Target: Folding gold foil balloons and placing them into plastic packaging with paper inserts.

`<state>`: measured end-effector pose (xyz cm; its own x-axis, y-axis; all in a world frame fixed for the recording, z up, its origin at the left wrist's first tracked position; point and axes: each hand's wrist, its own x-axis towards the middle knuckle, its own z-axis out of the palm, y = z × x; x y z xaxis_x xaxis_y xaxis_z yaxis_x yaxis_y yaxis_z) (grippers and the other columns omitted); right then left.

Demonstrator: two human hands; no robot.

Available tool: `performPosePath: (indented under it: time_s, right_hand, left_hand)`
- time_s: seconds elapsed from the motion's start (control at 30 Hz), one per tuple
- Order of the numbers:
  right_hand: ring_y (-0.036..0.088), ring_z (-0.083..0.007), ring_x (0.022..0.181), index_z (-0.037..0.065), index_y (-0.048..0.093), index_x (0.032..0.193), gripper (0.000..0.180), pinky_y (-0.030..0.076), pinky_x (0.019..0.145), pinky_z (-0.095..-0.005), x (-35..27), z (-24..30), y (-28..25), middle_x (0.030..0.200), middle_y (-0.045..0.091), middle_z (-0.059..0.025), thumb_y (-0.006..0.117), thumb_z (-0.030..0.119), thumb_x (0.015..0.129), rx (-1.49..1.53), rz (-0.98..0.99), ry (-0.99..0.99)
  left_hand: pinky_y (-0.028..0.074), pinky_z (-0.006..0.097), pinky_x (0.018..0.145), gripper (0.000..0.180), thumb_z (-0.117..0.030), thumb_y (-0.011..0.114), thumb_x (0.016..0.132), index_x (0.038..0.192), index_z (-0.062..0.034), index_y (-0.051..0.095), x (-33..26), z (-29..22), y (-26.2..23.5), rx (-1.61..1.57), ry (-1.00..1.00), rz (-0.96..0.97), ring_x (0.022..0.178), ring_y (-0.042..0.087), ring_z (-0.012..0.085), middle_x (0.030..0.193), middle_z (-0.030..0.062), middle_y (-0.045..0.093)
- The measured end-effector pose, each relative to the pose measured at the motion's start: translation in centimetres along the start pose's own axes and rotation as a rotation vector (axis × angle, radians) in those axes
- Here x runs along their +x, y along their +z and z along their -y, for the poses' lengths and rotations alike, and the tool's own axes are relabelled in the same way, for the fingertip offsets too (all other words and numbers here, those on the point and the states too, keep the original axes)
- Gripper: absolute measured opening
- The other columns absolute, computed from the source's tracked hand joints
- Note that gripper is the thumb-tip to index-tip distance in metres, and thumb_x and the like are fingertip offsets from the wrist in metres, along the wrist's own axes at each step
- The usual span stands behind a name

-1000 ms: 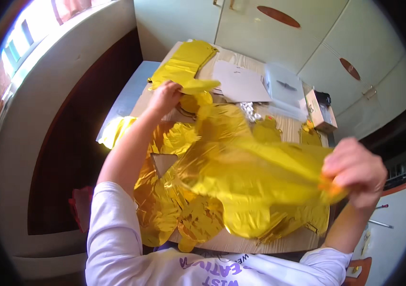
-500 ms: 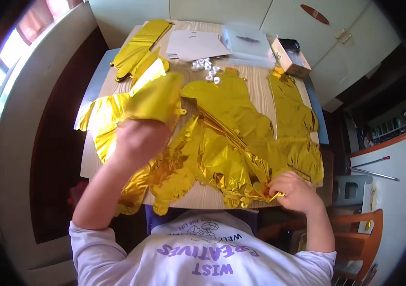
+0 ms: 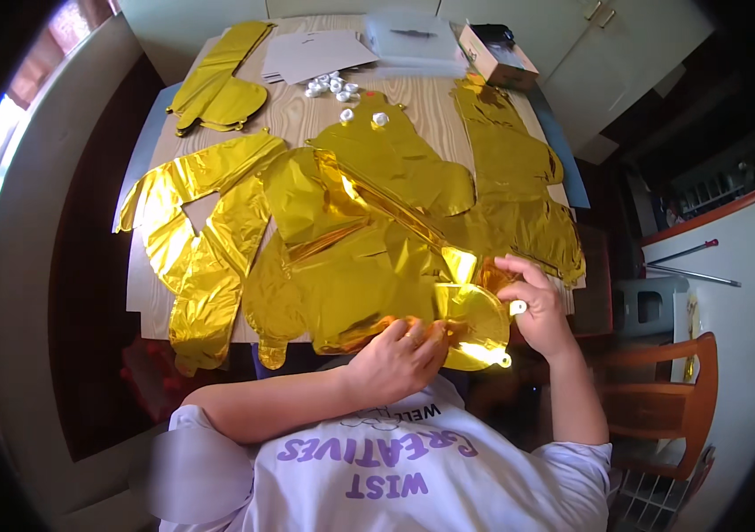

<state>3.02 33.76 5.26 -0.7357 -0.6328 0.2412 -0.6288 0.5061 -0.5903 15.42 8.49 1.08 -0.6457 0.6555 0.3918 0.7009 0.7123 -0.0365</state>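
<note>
A shiny gold foil balloon (image 3: 369, 275), flat and creased, lies across the near middle of the table. My left hand (image 3: 400, 356) is closed on its near edge, knuckles up and fingertips partly hidden. To the right, the foil folds into a rounded flap with small pale tabs along its rim. My right hand (image 3: 539, 306) is beside that flap, thumb and forefinger apart at the foil's edge, with one tab by the thumb. Another gold foil balloon (image 3: 209, 239) with a triangular gap lies to the left, and a further flat one (image 3: 395, 142) lies just beyond.
More folded gold foil (image 3: 218, 80) lies at the far left and a gold sheet (image 3: 519, 177) at the right. Small white rolls (image 3: 333, 86), grey-white cards (image 3: 315, 55), clear plastic sleeves (image 3: 413, 44) and an open box (image 3: 497, 58) are at the back. A wooden chair (image 3: 701, 399) stands at right.
My left hand has come down from above the left foil to the near edge of the middle balloon, which now lies spread out flatter. My right hand has moved slightly up, its fingers loosened.
</note>
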Motion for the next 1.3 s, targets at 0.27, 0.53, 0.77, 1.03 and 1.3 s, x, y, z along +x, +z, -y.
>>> performPosePath:
  time_s: [0.27,0.53,0.77,1.03,1.3]
  right_hand:
    - [0.066,-0.0313,0.099,-0.003,0.071,0.099,0.019,0.052,0.087,-0.0374,1.1,1.4,0.6,0.113,0.069,-0.0161,0.055,0.003,0.090,0.108,-0.242,0.161]
    - [0.059,-0.0306,0.098,0.006,0.068,0.094,0.046,0.044,0.091,-0.0411,2.1,4.7,1.8,0.096,0.062,-0.0104,0.084,0.045,0.077,-0.319,0.133,0.185]
    - [0.059,-0.0288,0.092,0.008,0.058,0.085,0.031,0.041,0.086,-0.0405,3.1,3.8,3.6,0.087,0.059,-0.0094,0.084,0.022,0.076,-0.196,0.361,0.134]
    - [0.067,-0.0288,0.082,0.005,0.059,0.087,0.017,0.049,0.075,-0.0377,3.4,4.6,-0.4,0.082,0.067,-0.0079,0.058,-0.007,0.075,0.077,0.353,-0.040]
    - [0.069,-0.0260,0.079,0.006,0.064,0.091,0.029,0.051,0.077,-0.0363,4.2,8.1,-4.3,0.085,0.071,-0.0067,0.062,-0.015,0.071,0.165,0.245,-0.283]
  left_hand:
    - [0.047,0.049,0.095,0.069,-0.038,0.070,0.087,0.146,-0.0061,0.051,-1.3,-1.6,-1.8,-0.319,-0.225,-0.061,0.120,0.059,0.0330,0.139,0.0183,0.059]
    - [0.053,0.031,0.070,0.018,-0.009,0.078,0.086,0.096,-0.0023,0.064,-12.6,-1.8,-5.4,-0.966,-1.063,-0.301,0.079,0.065,0.0199,0.096,0.0104,0.067]
    - [0.050,0.043,0.102,0.046,-0.023,0.063,0.101,0.139,-0.0036,0.044,-11.2,-1.8,-4.1,-1.881,-1.768,-0.335,0.124,0.056,0.0240,0.138,0.0125,0.055]
    - [0.046,0.047,0.109,0.052,-0.027,0.066,0.098,0.142,-0.0031,0.052,-10.8,0.3,-4.3,-2.306,-1.246,-0.293,0.124,0.063,0.0273,0.135,0.0114,0.064]
    - [0.052,0.023,0.064,0.037,-0.004,0.067,0.095,0.129,-0.0074,0.054,-4.1,9.1,-4.7,-2.057,-1.482,-0.629,0.074,0.060,0.0081,0.090,-0.0006,0.062]
